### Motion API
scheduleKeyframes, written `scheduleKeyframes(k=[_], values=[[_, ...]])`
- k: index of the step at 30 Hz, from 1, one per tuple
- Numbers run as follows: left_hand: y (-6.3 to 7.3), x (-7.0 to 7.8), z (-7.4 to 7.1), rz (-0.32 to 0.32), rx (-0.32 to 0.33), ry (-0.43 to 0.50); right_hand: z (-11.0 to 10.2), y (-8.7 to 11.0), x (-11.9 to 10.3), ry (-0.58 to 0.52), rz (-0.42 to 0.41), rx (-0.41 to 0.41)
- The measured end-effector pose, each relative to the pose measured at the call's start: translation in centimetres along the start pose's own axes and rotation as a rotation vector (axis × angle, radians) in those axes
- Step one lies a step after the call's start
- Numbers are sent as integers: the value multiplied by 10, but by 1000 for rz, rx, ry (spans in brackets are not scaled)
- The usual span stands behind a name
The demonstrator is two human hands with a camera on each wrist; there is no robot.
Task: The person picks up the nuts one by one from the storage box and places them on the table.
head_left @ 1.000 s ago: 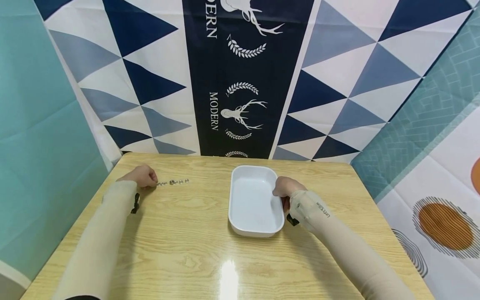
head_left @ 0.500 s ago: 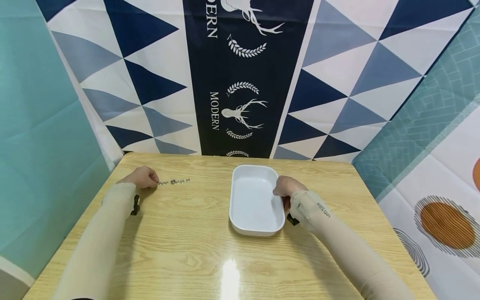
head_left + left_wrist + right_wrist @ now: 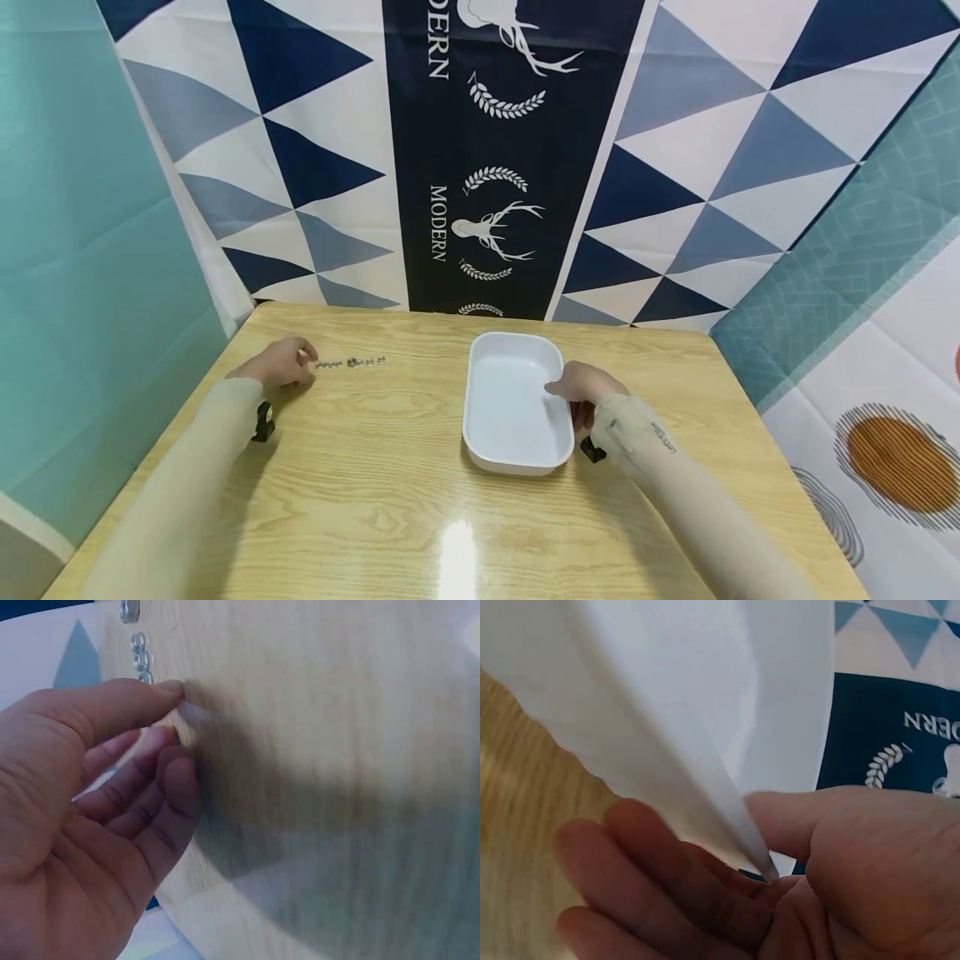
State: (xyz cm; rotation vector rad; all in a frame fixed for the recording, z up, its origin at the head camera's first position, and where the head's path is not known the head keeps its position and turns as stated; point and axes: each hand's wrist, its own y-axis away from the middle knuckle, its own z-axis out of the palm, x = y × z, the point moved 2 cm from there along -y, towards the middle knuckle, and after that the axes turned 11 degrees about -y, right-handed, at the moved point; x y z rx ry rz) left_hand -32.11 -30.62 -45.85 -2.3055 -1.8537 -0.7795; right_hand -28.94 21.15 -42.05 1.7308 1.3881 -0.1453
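My left hand [image 3: 279, 363] is at the left end of a row of small shiny metal pieces [image 3: 352, 362] on the table. In the left wrist view its thumb and fingertips stand apart over the wood, with nothing seen between them. The nearest pieces, small and ring-like [image 3: 141, 660], lie just beyond the thumb; a bigger one [image 3: 130, 610] is farther along. My right hand [image 3: 585, 387] grips the right wall of a white rectangular tub [image 3: 517, 464], thumb inside and fingers outside. The tub wall [image 3: 667, 742] runs between thumb and fingers in the right wrist view.
The wood-grain table [image 3: 360, 483] carries the tub right of its middle and the metal row at the back left. A patterned cloth [image 3: 480, 167] hangs behind the table's back edge. Teal cloth [image 3: 97, 250] hangs on the left side.
The left thumb and fingers have spread apart and drawn slightly left from the end of the metal row. The right hand keeps its grip on the tub. The head view has shifted a little.
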Motion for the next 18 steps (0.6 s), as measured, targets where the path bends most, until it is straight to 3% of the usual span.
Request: scheduleKeyframes(k=[4, 11, 18], values=[[12, 7, 7, 35, 42, 18, -4, 9, 20, -81, -19, -9], [38, 22, 18, 59, 160, -18, -5, 21, 50, -191, -161, -17], [60, 38, 30, 50, 245, -42, 8, 26, 74, -240, -248, 74]])
